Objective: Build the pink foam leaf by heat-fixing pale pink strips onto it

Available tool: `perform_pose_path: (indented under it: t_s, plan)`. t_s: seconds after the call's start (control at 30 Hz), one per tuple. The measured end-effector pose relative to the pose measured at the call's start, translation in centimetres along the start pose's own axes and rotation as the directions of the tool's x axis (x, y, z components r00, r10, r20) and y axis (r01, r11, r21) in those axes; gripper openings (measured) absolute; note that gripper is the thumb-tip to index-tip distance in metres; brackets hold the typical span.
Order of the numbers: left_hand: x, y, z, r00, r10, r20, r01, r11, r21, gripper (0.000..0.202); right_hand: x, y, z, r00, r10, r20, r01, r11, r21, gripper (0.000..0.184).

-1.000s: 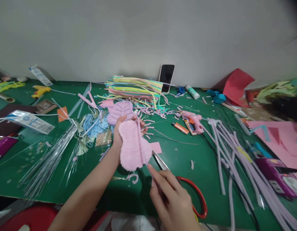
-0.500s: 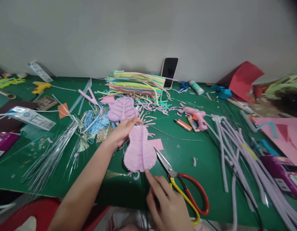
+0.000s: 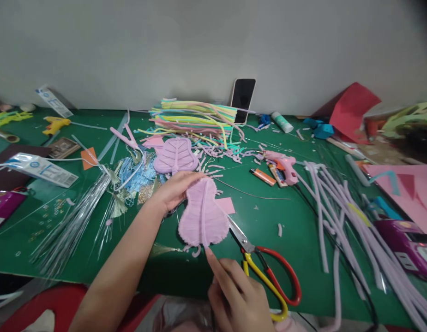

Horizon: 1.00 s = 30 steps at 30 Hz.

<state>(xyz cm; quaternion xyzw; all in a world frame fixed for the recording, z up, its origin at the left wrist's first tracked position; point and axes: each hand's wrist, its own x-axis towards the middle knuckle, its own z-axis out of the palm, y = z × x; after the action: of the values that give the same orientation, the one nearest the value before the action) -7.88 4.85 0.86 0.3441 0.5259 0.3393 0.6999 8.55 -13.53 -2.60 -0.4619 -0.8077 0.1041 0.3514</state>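
Note:
My left hand grips a lilac fuzzy pipe-cleaner piece, wide at the bottom and narrower above, with a stem down its middle. The fingers are closed around its upper left edge. My right hand has its index finger stretched out, the tip touching the stem's lower end; its other fingers are bent, and I see nothing held in them. Scissors with red and yellow handles lie partly open beside the right hand, a blade tip by the piece. Behind the left hand rests a similar lilac leaf shape with raised veins.
Across the green table, a bundle of coloured pipe cleaners lies before a leaning phone. A pink glue gun and orange lighter are right of centre. Lilac strips spread rightward; blue tassels lie left.
The lilac piece has turned slightly in my left hand and its stem's lower end has shifted left. My right index fingertip has moved a little left with it.

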Motion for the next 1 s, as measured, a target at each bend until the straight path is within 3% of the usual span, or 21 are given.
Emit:
perform_pose_path:
  t_s: [0.13,0.5,1.0]
  plan:
    - [0.0,0.0,0.1,1.000,-0.009,-0.005,0.009,1.000,-0.004,0.019,0.0,0.1,-0.2,0.998,0.007,-0.059,-0.006,1.000,0.021,0.064]
    - [0.0,0.3,0.2,1.000,0.004,0.027,-0.003,0.999,-0.036,0.034,-0.6,0.3,-0.5,0.989,0.128,-0.069,-0.133,0.988,-0.080,0.066]
    - [-0.2,0.3,0.2,0.998,0.012,0.057,-0.011,1.000,-0.021,0.016,-1.5,0.1,0.6,0.988,0.155,-0.005,-0.155,0.985,-0.071,0.060]
